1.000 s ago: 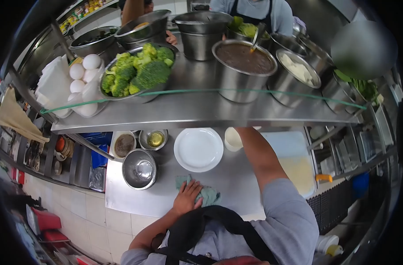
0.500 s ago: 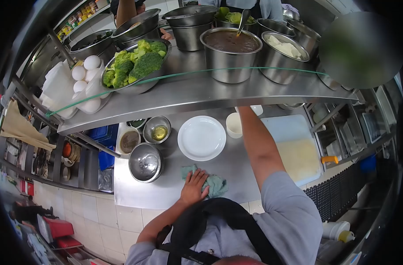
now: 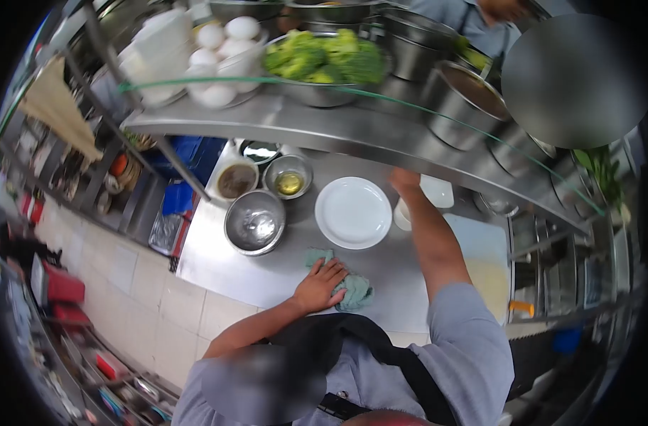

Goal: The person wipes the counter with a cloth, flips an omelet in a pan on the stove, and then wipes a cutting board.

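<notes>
My left hand (image 3: 321, 286) lies flat with its fingers apart on a crumpled green cloth (image 3: 354, 292) near the front edge of the steel counter. Just under the shelf edge is my right hand (image 3: 405, 180), above a white cup (image 3: 403, 215); its fingers are blurred and partly hidden. A round white plate (image 3: 353, 213) sits between the two hands' sides of the counter. Left of the plate are an empty steel bowl (image 3: 255, 221), a small bowl of yellow liquid (image 3: 289, 184) and a bowl of brown sauce (image 3: 237, 181).
A steel shelf (image 3: 324, 136) crosses above the counter, bearing eggs (image 3: 243, 28), broccoli (image 3: 324, 57) and a sauce pot (image 3: 466, 106). A white cutting board (image 3: 482, 245) lies at the right. Part of another person (image 3: 473, 25) shows behind the shelf.
The view has swung and tilted, so the shelf slants down to the right. My right hand now shows below the shelf edge, nearer the plate. My left hand remains on the cloth.
</notes>
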A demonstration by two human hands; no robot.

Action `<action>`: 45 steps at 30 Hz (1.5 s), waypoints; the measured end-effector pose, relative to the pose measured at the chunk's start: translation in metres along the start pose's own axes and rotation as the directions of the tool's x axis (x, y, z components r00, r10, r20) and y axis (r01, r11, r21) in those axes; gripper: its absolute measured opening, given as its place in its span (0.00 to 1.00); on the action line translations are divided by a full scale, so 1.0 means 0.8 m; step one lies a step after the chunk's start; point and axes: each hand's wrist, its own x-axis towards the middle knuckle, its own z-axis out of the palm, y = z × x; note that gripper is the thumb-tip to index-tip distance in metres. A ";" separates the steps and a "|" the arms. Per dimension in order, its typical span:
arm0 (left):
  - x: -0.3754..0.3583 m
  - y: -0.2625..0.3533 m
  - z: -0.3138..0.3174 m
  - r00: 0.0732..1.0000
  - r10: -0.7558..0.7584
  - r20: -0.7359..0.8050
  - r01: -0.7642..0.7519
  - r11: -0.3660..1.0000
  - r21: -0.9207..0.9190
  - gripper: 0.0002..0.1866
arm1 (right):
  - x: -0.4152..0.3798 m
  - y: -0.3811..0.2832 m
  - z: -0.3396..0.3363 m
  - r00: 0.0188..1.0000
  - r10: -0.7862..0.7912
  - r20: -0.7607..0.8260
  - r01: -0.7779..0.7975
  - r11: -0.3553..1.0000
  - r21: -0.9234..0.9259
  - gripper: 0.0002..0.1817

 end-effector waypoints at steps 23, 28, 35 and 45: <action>-0.015 -0.018 -0.006 0.990 0.042 -0.133 -0.072 0.971 -0.228 0.28 | 0.124 -0.245 0.065 0.981 -0.037 0.190 0.000 0.982 0.187 0.16; -0.011 -0.028 -0.005 0.987 0.003 -0.159 -0.066 0.917 -0.394 0.20 | 0.071 -0.257 0.019 0.981 -0.081 0.176 0.035 0.967 0.251 0.14; -0.077 -0.054 -0.116 0.861 -0.398 -0.318 0.115 0.759 -0.641 0.04 | -0.120 -0.299 -0.153 0.799 -0.577 -0.172 0.595 0.712 0.374 0.09; -0.082 -0.190 -0.196 0.415 -0.904 -0.102 0.511 0.325 -0.796 0.35 | -0.051 -0.068 -0.054 0.965 0.142 0.219 -0.213 0.915 0.342 0.45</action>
